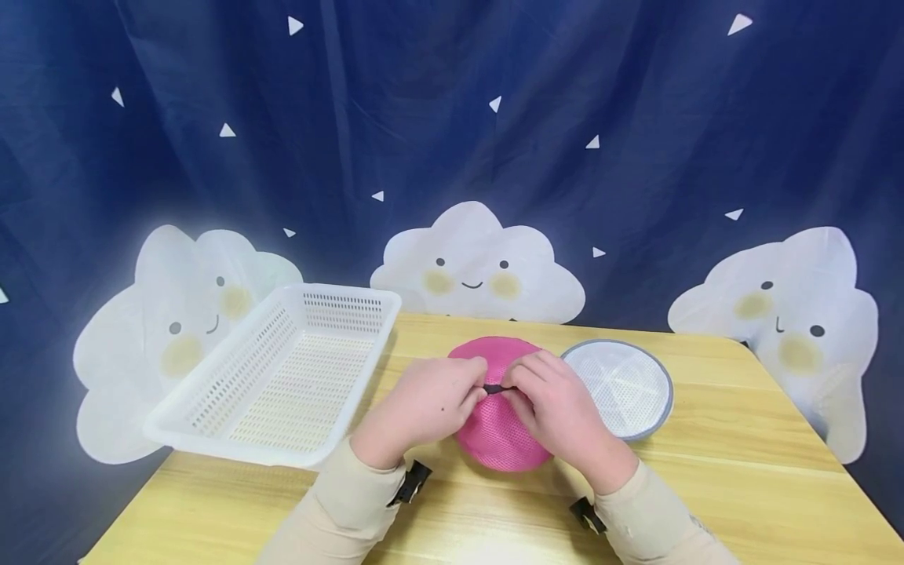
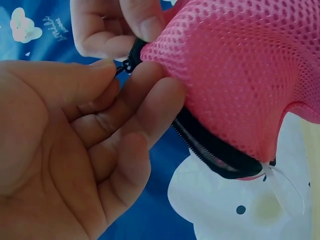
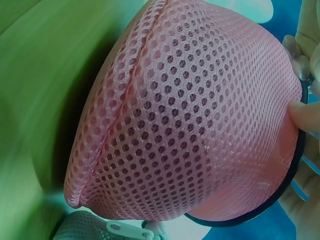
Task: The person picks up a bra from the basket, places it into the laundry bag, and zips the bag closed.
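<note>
A pink mesh laundry bag stands on the table between both hands, its black zipper facing up in the head view. With thumb and fingertips, my left hand pinches the small black zipper pull at one end of the zipper. Close beside it, my right hand pinches the bag's black edge. Part of the zipper looks parted in the left wrist view, and a white tag hangs from its far end. Rounded mesh fills the right wrist view, hiding the bag's inside.
To the left, a white plastic basket with slotted walls sits on the wooden table. A round white mesh bag with grey trim lies flat just beyond my right hand. Behind the table hangs a dark blue curtain with clouds.
</note>
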`<state>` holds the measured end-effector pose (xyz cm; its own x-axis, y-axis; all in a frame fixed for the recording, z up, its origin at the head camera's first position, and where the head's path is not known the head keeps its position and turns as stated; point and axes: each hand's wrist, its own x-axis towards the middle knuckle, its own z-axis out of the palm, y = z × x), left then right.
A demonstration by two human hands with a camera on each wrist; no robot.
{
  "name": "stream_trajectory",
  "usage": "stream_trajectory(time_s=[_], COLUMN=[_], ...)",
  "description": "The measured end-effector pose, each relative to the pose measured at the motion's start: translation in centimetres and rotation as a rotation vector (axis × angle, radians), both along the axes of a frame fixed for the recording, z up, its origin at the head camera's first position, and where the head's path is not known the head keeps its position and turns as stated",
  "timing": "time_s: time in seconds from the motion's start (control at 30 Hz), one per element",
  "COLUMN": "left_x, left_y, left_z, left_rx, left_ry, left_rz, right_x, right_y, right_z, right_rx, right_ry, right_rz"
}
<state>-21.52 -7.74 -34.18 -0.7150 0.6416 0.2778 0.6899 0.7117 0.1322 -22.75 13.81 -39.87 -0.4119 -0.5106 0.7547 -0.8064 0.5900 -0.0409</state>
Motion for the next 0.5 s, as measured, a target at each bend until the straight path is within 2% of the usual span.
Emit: stream_trajectory(time_s=[0.33, 0.5], left_x=[-0.14, -0.18], left_y=[0.87, 0.98], left_z=[-0.7, -0.95], left_rx=[0.024, 0.02], left_ry=[0.048, 0.061], left_rz=[-0.006, 0.018], right_x=[-0.01, 0.05], right_y=[-0.29, -0.4], right_z=[-0.31, -0.36], right_rx=[0.005, 0.006], right_ry=[0.027, 0.049], right_rz=[0.018, 0.01])
